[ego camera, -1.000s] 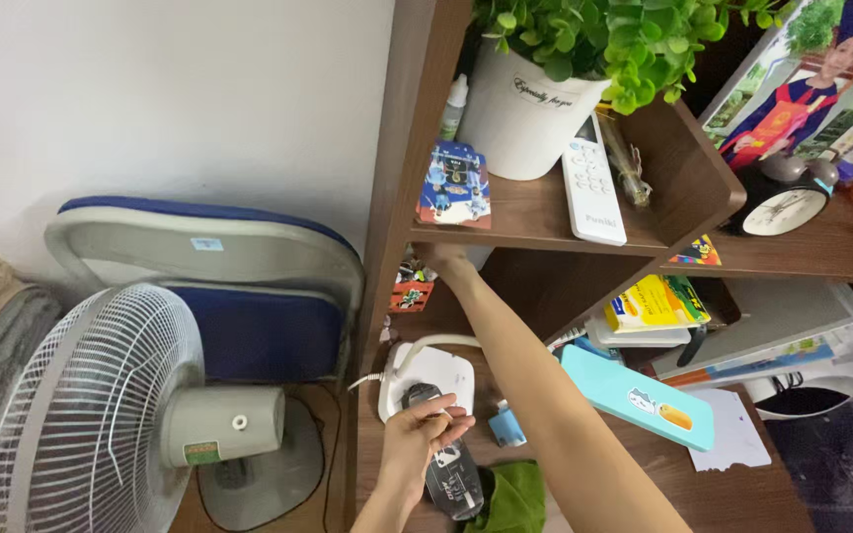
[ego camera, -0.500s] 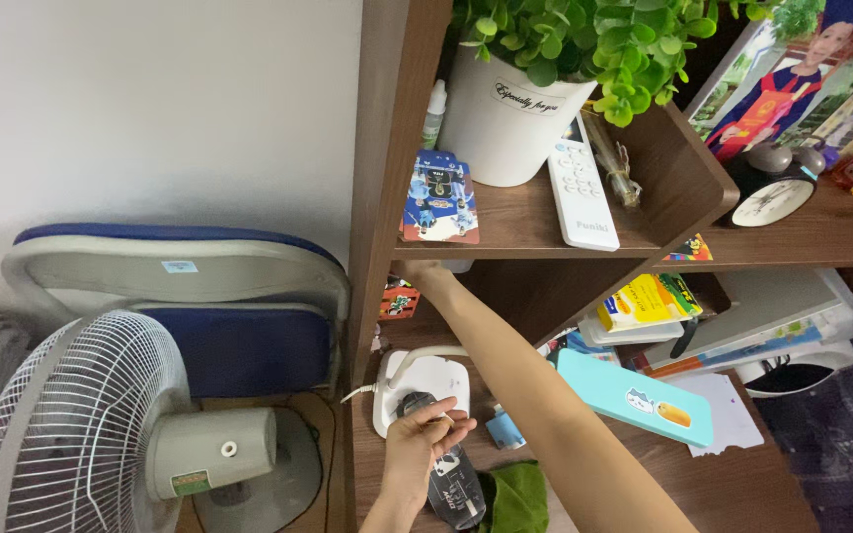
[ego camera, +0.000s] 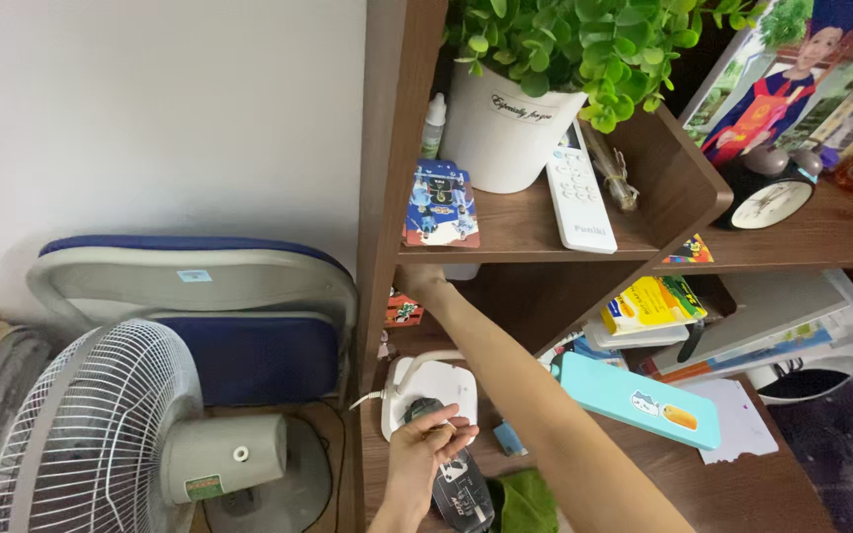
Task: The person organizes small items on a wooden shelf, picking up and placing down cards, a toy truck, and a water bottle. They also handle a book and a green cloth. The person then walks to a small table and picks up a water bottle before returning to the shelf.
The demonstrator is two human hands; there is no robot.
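Observation:
My left hand [ego camera: 425, 452] is low in the view, fingers curled over the top end of a black oblong device [ego camera: 466, 486] with a light label. That end rests against a white socket block [ego camera: 436, 383] on the lower desk shelf, from which a white cable leads left. My right arm crosses the view diagonally. My right hand [ego camera: 426, 283] reaches up under the brown middle shelf [ego camera: 535, 247] by the upright panel, and its fingers are hidden behind the shelf edge.
A white plant pot [ego camera: 505, 128], white remote [ego camera: 577, 192] and blue card pack [ego camera: 441, 205] sit on the middle shelf. A teal case [ego camera: 639, 400], green cloth [ego camera: 525, 501] and stacked books lie on the desk. A white fan [ego camera: 91, 434] and folded chair [ego camera: 199, 296] stand on the left.
My left hand has closed a little tighter on the black device near the socket block. My right hand stays under the shelf. The view shifted slightly.

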